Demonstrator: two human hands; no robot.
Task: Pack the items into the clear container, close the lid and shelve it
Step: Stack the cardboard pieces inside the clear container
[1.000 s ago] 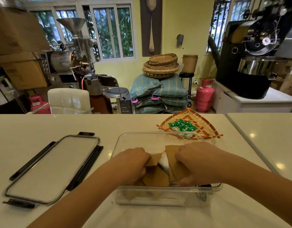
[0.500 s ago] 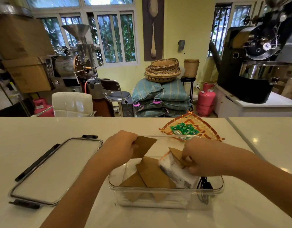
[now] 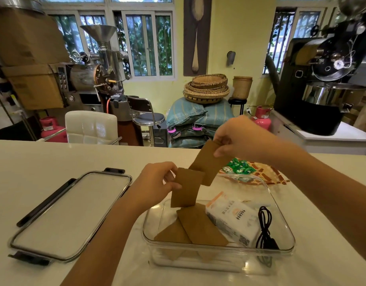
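Observation:
The clear container (image 3: 281, 247) stands on the white counter before me, lid off. Inside lie two brown paper packets (image 3: 200, 226), a white pouch (image 3: 233, 220) and a coiled black cable (image 3: 265, 230). My left hand (image 3: 157, 182) pinches a brown packet (image 3: 186, 187) above the container's left part. My right hand (image 3: 239, 137) holds a second brown packet (image 3: 207, 162) higher up, over the container's far edge. The clear lid (image 3: 72, 213) with black clips lies flat to the left.
A woven orange tray (image 3: 266, 174) holding green sachets (image 3: 240, 167) sits just behind the container. Beyond the counter's far edge are a white chair (image 3: 91, 126), a stool, stacked sacks with baskets, pink gas cylinders and roasting machines.
Both hands were down inside the container among the brown packets. Each has since lifted out one brown packet, the right hand rising highest; the white pouch and cable are now uncovered.

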